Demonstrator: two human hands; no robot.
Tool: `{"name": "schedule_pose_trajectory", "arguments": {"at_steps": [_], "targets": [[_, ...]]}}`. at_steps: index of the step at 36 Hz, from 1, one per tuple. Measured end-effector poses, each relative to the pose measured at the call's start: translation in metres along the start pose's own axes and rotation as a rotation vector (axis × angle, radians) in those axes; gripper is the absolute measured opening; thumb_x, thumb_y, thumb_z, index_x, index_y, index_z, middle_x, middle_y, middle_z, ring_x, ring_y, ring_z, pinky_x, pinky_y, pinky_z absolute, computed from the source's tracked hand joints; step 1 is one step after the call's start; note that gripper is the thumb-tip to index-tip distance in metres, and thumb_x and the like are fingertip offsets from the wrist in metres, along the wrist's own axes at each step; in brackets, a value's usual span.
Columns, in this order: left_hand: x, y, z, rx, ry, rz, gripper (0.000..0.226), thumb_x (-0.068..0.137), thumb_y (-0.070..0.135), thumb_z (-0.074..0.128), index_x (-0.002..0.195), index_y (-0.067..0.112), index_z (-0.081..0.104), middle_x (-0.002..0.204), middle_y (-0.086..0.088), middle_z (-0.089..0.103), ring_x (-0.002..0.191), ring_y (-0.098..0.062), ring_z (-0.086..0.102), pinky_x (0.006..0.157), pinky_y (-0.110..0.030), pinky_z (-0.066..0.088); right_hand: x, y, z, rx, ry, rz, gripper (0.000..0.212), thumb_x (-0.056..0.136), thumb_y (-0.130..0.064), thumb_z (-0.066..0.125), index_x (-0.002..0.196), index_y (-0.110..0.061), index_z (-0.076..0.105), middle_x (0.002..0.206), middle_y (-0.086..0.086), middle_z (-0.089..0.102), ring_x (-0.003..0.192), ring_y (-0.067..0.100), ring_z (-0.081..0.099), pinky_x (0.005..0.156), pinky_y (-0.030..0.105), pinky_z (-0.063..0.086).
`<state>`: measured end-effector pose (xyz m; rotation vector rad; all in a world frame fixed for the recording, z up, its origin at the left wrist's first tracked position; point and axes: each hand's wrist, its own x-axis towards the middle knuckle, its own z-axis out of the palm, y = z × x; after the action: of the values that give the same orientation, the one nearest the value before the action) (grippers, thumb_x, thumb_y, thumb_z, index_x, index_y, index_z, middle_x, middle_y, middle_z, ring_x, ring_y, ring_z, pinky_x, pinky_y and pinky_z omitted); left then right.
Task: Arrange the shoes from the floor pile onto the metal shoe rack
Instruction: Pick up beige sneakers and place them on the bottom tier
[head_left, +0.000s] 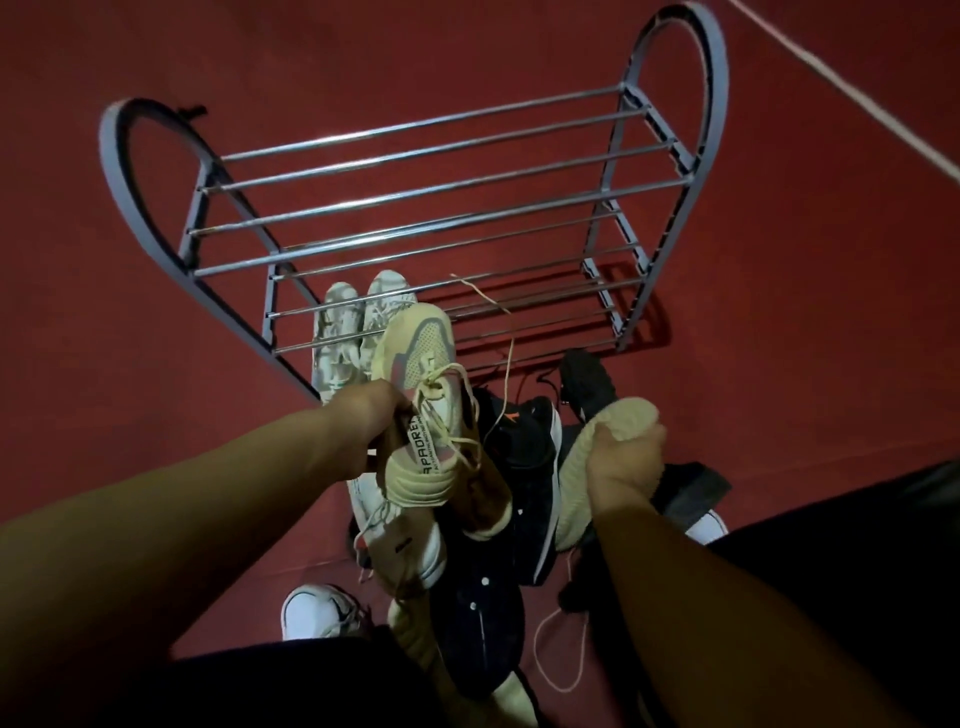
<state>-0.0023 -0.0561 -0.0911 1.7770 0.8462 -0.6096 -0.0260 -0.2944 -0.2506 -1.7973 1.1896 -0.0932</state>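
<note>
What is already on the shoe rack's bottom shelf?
A grey-white pair of sneakers at the left end of the shoe rack; the cream sneaker in the left hand covers their heels.

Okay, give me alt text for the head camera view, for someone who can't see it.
A person's left hand holds up a cream sneaker while the right hand grips a second cream shoe, above a pile of dark and white shoes on a red floor. Ahead, a metal shoe rack holds one pale pair on its lowest shelf.

Floor (779, 364) is showing dark red. Rack (415, 208) is appearing grey-blue with silver bars. Held sneaker (421, 358) is showing pale yellow with pink-grey panels.
</note>
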Motion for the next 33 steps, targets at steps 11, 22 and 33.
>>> {"name": "schedule_pose_trajectory", "arguments": {"at_steps": [11,22,33], "targets": [[-0.001,-0.025,-0.009,-0.041,0.135,0.04,0.027,0.092,0.004,0.045,0.066,0.006,0.052,0.058,-0.01,0.049,0.033,-0.021,0.048,0.027,-0.01,0.03,-0.109,-0.005,0.05,-0.726,-0.731,-0.779,0.081,0.088,-0.035,0.053,0.155,-0.017,0.012,0.16,0.009,0.018,0.145,0.033,0.018,0.119,0.05,0.009],[0.004,-0.029,-0.007,-0.051,0.131,-0.022,0.02,0.087,0.009,0.052,0.067,0.01,0.054,0.061,-0.008,0.052,0.053,-0.024,0.047,0.055,-0.027,0.037,-0.076,0.026,0.053,-0.843,-0.744,-1.148,0.062,0.082,-0.018,0.061,0.141,-0.008,0.046,0.162,0.008,0.018,0.149,0.024,0.015,0.121,0.036,0.001],[-0.006,-0.026,-0.007,0.067,0.035,0.032,0.021,0.09,0.008,0.052,0.07,0.008,0.058,0.06,-0.006,0.054,0.054,-0.02,0.05,0.054,-0.027,0.042,-0.059,0.046,0.041,-0.993,-0.506,-1.294,0.041,0.074,-0.017,0.073,0.114,-0.009,0.071,0.145,0.013,0.051,0.132,0.03,0.05,0.115,0.045,0.025]]}}
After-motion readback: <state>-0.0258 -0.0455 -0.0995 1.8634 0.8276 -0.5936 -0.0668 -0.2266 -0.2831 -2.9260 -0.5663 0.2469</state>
